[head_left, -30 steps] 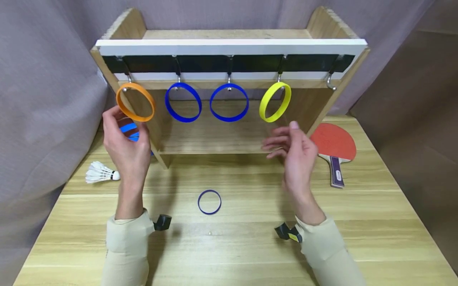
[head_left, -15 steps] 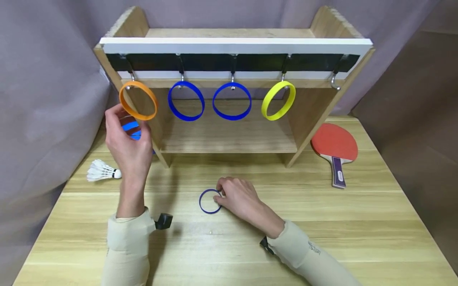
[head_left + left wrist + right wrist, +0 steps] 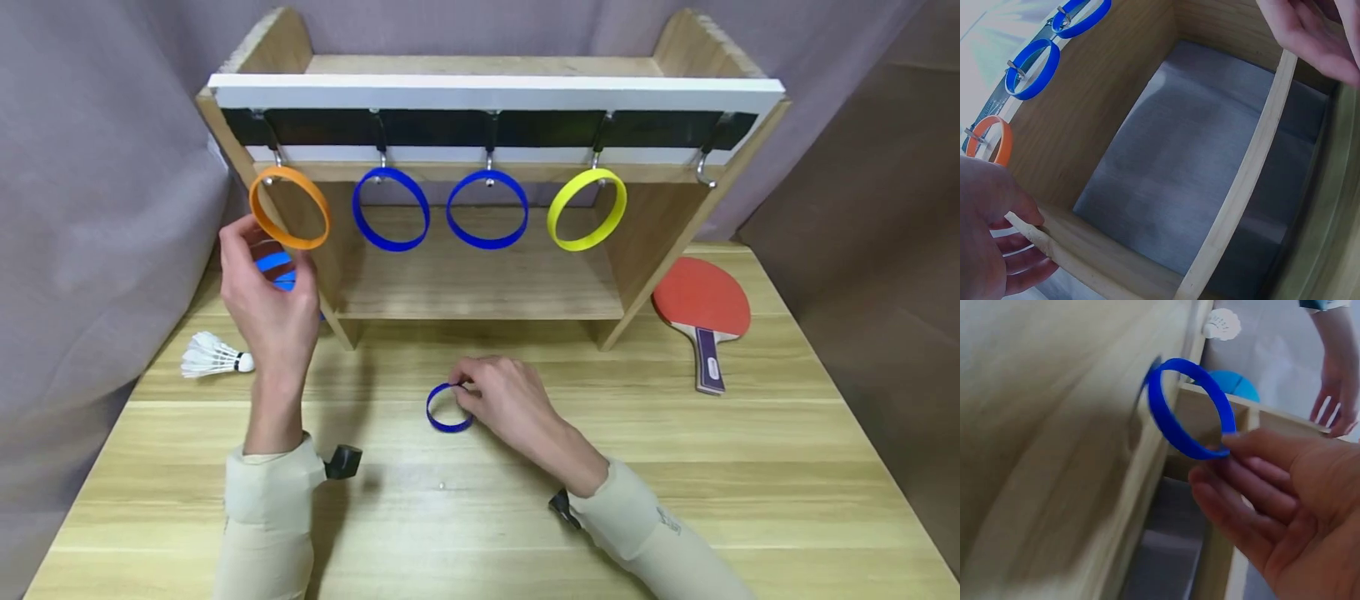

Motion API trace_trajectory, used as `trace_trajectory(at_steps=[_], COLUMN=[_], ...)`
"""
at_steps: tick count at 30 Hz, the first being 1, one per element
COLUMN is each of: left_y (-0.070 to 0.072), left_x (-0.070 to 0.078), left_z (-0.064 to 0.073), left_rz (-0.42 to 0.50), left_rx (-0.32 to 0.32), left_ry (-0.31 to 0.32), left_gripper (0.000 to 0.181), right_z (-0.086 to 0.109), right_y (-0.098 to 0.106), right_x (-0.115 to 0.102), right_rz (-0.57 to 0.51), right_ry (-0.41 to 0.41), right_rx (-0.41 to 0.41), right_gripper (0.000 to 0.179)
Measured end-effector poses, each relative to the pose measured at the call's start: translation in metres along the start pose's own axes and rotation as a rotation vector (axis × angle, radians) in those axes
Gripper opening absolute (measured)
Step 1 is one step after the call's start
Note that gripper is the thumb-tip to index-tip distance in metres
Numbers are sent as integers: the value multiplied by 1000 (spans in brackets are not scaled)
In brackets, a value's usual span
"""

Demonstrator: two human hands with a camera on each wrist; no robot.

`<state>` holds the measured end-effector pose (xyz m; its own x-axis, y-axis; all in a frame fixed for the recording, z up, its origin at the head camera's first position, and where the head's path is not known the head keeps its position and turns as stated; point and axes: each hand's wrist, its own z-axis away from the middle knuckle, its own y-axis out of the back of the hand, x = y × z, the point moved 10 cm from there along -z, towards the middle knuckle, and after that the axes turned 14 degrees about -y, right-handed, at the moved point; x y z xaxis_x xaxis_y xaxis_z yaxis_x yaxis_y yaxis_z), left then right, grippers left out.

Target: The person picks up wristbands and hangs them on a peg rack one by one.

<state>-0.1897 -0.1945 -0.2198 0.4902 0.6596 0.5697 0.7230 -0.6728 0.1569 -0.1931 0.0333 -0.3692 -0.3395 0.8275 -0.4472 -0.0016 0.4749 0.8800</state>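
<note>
My right hand (image 3: pixel 517 404) pinches a blue wristband (image 3: pixel 1175 434) between thumb and fingertips, holding it tilted up over the table in front of a wooden rack (image 3: pixel 480 287). At the rack's left side, my left hand (image 3: pixel 270 292) grips the edge of the side panel (image 3: pixel 1079 265), thumb on one face and fingers on the other. From the rack's hooks hang an orange wristband (image 3: pixel 298 245), two more blue wristbands (image 3: pixel 397 247) and a yellow wristband (image 3: pixel 577 245). The far right hook (image 3: pixel 705 173) carries nothing.
A white shuttlecock (image 3: pixel 213 356) lies on the table left of my left forearm. Right of the rack is a red table tennis bat (image 3: pixel 701 296). A blue round object (image 3: pixel 276 262) is partly hidden behind my left hand. Grey cloth (image 3: pixel 90 167) hangs around the table.
My right hand has come down and left from near the yellow wristband, taken hold of the blue wristband on the table and tilted it up. My left hand stays at the rack.
</note>
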Motion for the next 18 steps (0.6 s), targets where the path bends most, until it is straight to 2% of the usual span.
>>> trace_trajectory(at_steps=[6,9,12,14,16,18], left_y=[0,1,1,1,1,0], left_x=[-2,-2,-1,0,1,1], left_z=[2,2,2,2,1,1], left_rz=[-1,-3,-6,-6,-7,-7], left_rx=[-7,-9,-13,-12,-9,-7], left_ry=[12,14,11,8,4,-3], left_gripper=[29,30,30,30,30,29], right_z=[9,11,12,12,12,14], right_y=[-2,3,23,51,90,139], right_x=[-19,-22,-22,-21,-17,-8], right_rz=[-4,-97,-325,-519,-748,-982], right_ry=[124,138,112,86,72,86], right_rx=[-70,-125,-227,-258,-225,-102], right_gripper=[7,6,6,9,13,15])
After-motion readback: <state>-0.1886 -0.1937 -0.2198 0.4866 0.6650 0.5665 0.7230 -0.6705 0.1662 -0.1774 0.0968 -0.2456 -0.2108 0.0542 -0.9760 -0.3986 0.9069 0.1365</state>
